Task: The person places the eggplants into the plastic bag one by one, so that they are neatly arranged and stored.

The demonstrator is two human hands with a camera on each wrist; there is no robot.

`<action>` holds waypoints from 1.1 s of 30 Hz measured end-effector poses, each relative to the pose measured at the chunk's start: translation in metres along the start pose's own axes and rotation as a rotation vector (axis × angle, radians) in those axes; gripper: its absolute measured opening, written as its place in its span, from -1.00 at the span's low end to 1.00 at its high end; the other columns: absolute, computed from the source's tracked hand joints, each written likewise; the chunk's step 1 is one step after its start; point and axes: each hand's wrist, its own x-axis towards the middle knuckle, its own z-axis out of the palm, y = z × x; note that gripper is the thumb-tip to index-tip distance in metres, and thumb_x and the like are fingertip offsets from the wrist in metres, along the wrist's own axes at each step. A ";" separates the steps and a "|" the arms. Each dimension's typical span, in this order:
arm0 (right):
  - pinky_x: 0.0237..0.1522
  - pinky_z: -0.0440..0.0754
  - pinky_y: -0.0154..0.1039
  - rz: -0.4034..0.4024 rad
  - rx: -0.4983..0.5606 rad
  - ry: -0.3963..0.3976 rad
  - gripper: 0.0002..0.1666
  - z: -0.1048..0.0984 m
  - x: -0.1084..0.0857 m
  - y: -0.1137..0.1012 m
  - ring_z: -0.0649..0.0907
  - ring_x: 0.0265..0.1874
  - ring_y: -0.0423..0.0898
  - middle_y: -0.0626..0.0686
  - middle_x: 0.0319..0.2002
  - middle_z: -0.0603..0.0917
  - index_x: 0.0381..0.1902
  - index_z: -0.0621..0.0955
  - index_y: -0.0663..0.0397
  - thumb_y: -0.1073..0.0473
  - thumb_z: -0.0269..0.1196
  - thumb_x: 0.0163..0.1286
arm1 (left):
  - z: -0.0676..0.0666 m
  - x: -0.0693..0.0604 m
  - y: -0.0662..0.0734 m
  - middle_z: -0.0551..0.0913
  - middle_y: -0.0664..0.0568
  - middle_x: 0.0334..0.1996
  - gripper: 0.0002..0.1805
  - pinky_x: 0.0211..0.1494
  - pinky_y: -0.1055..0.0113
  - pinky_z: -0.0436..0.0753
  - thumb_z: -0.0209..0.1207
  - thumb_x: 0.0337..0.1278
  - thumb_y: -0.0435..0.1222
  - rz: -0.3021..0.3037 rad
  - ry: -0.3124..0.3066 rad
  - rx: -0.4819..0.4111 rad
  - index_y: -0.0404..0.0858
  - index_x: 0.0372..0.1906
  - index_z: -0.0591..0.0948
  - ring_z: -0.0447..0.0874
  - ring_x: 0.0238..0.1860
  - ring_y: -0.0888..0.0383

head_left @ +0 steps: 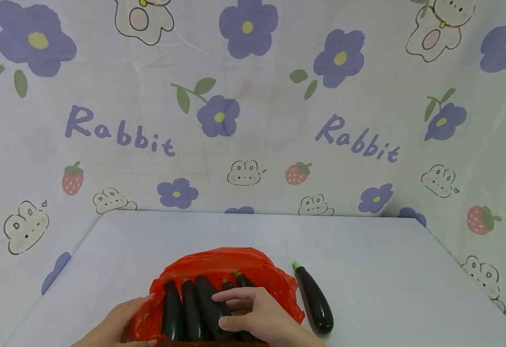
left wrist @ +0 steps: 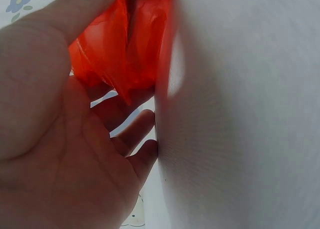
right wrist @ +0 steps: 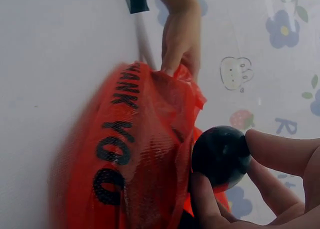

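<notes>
A red plastic bag (head_left: 218, 260) lies on the white table with its mouth toward me, holding several dark purple eggplants (head_left: 173, 311) side by side. My left hand (head_left: 118, 320) grips the bag's left side; in the left wrist view red plastic (left wrist: 142, 44) passes between the thumb and the fingers. With thumb and fingers, my right hand (head_left: 263, 313) pinches one eggplant (head_left: 208, 301) at the bag's mouth. Its rounded dark end (right wrist: 221, 156) shows between the fingertips in the right wrist view. Other eggplants behind the right hand are partly hidden.
One loose eggplant (head_left: 315, 301) lies on the table right of the bag, its green stem pointing away. The white tabletop (head_left: 387, 279) meets a hanging cloth (head_left: 270, 115) printed with flowers and rabbits at the back and sides.
</notes>
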 end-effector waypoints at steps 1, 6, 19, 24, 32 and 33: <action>-0.08 0.67 -0.04 -0.011 -0.012 0.003 -0.59 0.001 0.001 0.000 0.63 -0.15 0.02 0.05 -0.09 0.67 0.07 0.71 -0.05 0.30 0.40 0.25 | 0.000 0.000 0.000 0.26 -0.28 0.26 -0.21 -0.02 0.18 0.66 0.29 0.21 -0.25 -0.002 0.002 0.005 -0.19 0.49 0.19 0.31 0.20 -0.30; -0.11 0.69 -0.06 -0.028 -0.023 0.019 -0.59 0.006 0.005 0.002 0.65 -0.22 0.02 0.04 -0.10 0.66 0.07 0.71 -0.06 0.27 0.41 0.24 | -0.001 -0.002 0.001 0.20 -0.30 0.30 -0.17 -0.02 0.20 0.66 0.31 0.20 -0.21 -0.045 0.026 0.035 -0.22 0.49 0.18 0.16 0.24 -0.36; -0.10 0.68 -0.07 -0.042 -0.022 0.039 -0.50 0.009 0.009 0.007 0.65 -0.22 0.02 0.04 -0.14 0.66 0.14 0.66 -0.03 0.20 0.45 0.21 | 0.000 -0.001 0.003 0.17 -0.31 0.33 -0.11 -0.03 0.19 0.67 0.35 0.15 -0.17 -0.088 0.046 0.059 -0.24 0.50 0.16 0.13 0.24 -0.36; -0.10 0.68 -0.08 -0.032 -0.012 0.050 -0.50 0.010 0.010 0.007 0.64 -0.23 0.02 0.05 -0.16 0.65 0.14 0.66 0.01 0.23 0.45 0.20 | -0.001 -0.002 0.004 0.16 -0.32 0.33 -0.09 -0.03 0.19 0.67 0.36 0.13 -0.17 -0.097 0.050 0.068 -0.25 0.50 0.14 0.13 0.23 -0.36; -0.10 0.68 -0.06 0.003 -0.039 0.089 -0.50 0.012 0.012 0.005 0.64 -0.25 -0.01 0.04 -0.19 0.66 0.08 0.64 0.08 0.25 0.48 0.15 | -0.003 -0.002 0.002 0.12 -0.39 0.34 -0.07 -0.04 0.18 0.68 0.36 0.14 -0.17 -0.087 0.048 0.095 -0.32 0.50 0.12 0.09 0.23 -0.42; -0.09 0.68 -0.06 0.007 -0.039 0.092 -0.49 0.012 0.012 0.005 0.64 -0.25 -0.01 0.04 -0.19 0.66 0.08 0.64 0.08 0.25 0.49 0.14 | -0.003 -0.002 0.002 0.12 -0.39 0.34 -0.07 -0.04 0.18 0.68 0.36 0.14 -0.17 -0.086 0.047 0.101 -0.33 0.50 0.12 0.09 0.23 -0.42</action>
